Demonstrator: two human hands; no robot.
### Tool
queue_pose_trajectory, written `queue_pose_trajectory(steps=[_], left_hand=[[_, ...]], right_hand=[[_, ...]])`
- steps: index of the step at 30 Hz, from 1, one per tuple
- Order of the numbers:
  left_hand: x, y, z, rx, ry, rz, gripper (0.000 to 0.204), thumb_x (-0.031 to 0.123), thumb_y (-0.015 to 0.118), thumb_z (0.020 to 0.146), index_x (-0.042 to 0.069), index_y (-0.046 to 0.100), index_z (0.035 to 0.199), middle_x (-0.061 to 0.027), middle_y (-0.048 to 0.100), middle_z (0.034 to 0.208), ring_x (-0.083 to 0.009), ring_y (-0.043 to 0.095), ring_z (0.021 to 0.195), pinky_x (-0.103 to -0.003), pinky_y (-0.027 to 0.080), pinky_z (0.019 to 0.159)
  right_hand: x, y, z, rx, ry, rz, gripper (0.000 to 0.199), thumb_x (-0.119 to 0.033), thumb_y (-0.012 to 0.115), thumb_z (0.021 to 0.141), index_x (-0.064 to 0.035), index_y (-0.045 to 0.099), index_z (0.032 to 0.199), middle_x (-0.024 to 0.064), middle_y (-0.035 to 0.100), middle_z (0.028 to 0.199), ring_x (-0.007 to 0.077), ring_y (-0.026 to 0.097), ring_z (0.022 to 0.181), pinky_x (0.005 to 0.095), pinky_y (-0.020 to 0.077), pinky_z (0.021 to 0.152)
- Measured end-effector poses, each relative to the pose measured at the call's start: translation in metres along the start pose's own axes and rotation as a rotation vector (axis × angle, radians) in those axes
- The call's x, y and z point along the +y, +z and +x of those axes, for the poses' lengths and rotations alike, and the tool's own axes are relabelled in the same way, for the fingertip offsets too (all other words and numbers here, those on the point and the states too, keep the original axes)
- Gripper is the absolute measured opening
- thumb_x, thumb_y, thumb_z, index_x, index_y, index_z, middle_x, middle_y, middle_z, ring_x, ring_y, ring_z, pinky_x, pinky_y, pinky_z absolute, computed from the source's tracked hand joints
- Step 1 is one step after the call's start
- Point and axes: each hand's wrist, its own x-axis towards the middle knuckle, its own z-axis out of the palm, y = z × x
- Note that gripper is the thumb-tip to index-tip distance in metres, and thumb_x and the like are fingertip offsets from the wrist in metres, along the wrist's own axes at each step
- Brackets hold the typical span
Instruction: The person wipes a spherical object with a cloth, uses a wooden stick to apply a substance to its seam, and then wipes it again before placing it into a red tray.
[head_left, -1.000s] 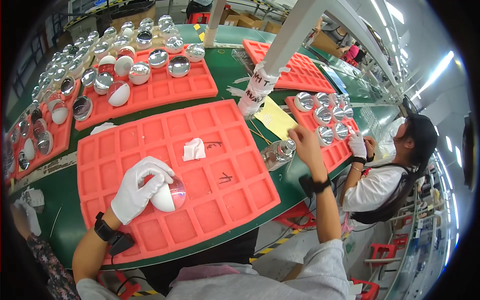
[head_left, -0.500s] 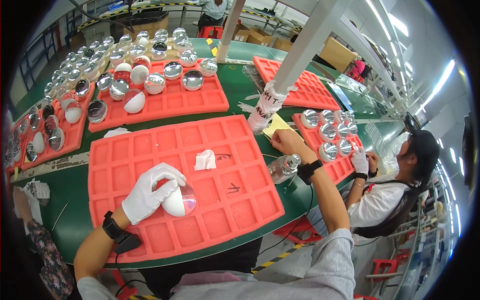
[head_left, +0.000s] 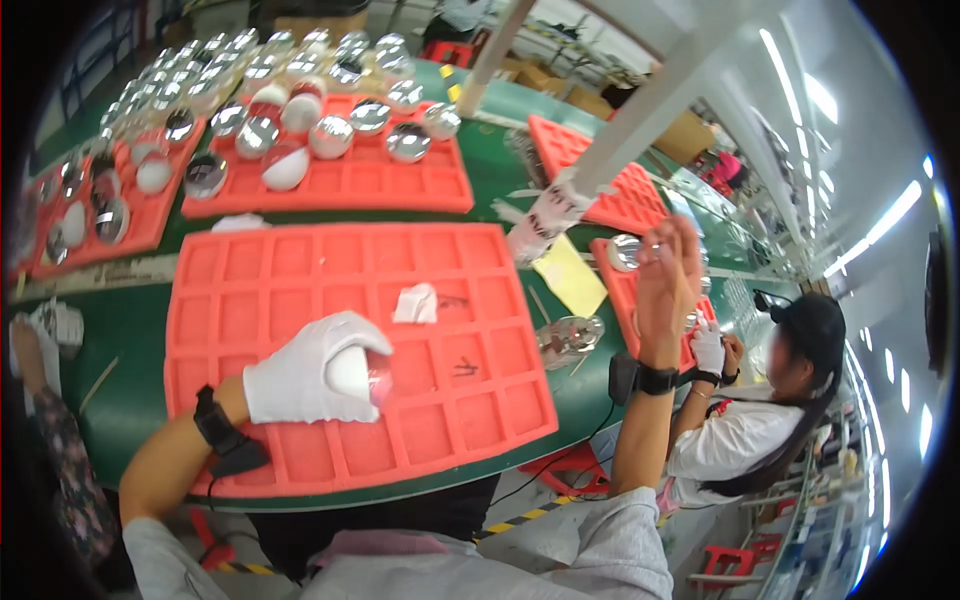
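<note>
My left hand (head_left: 315,370), in a white glove, is wrapped round a ball (head_left: 350,373) that is white on one side and clear on the other. It holds the ball low over the large red compartment tray (head_left: 480,260). A crumpled white wipe (head_left: 416,303) lies on that tray. My bare right hand (head_left: 668,280) is raised at the right, fingers stretched upward and somewhat blurred; nothing shows in it. It partly hides a smaller red tray (head_left: 612,272) with silvery balls. Below and left of it are a yellow sheet (head_left: 570,278) and a clear bottle (head_left: 570,340).
More red trays with silvery and white balls (head_left: 285,167) fill the back left. A wrapped post (head_left: 552,215) rises beyond my tray, near another red tray (head_left: 628,195). A co-worker (head_left: 750,420) with a gloved hand sits at the right; another person's arm (head_left: 60,440) shows at left.
My right hand has lifted off the yellow sheet and swung right, fingers now up. My left hand has turned further over the ball, covering more of it. The view has shifted slightly.
</note>
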Motion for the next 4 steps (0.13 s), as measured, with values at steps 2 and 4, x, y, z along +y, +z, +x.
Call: queue_pose_trajectory(steps=[2, 4], left_hand=[[0.005, 0.001, -0.006, -0.017, -0.027, 0.017, 0.04, 0.031, 0.076, 0.088, 0.009, 0.062, 0.118, -0.0093, 0.06, 0.121, -0.0275, 0.059, 0.112, -0.04, 0.046, 0.103], [0.002, -0.002, -0.001, -0.102, -0.004, 0.078, 0.05, 0.035, 0.079, 0.085, 0.011, 0.06, 0.125, -0.0104, 0.058, 0.127, -0.0279, 0.058, 0.116, -0.043, 0.044, 0.106]], right_hand=[[-0.008, 0.035, -0.01, -0.044, -0.02, 0.167, 0.022, -0.011, 0.055, 0.104, -0.0005, 0.057, 0.123, 0.0104, 0.062, 0.103, 0.0184, 0.06, 0.089, 0.0258, 0.0504, 0.077], [0.0, 0.062, -0.018, -0.754, 0.009, 0.348, 0.033, -0.017, 0.06, 0.103, -0.0017, 0.055, 0.131, 0.0098, 0.058, 0.113, 0.0216, 0.059, 0.097, 0.0344, 0.053, 0.085]])
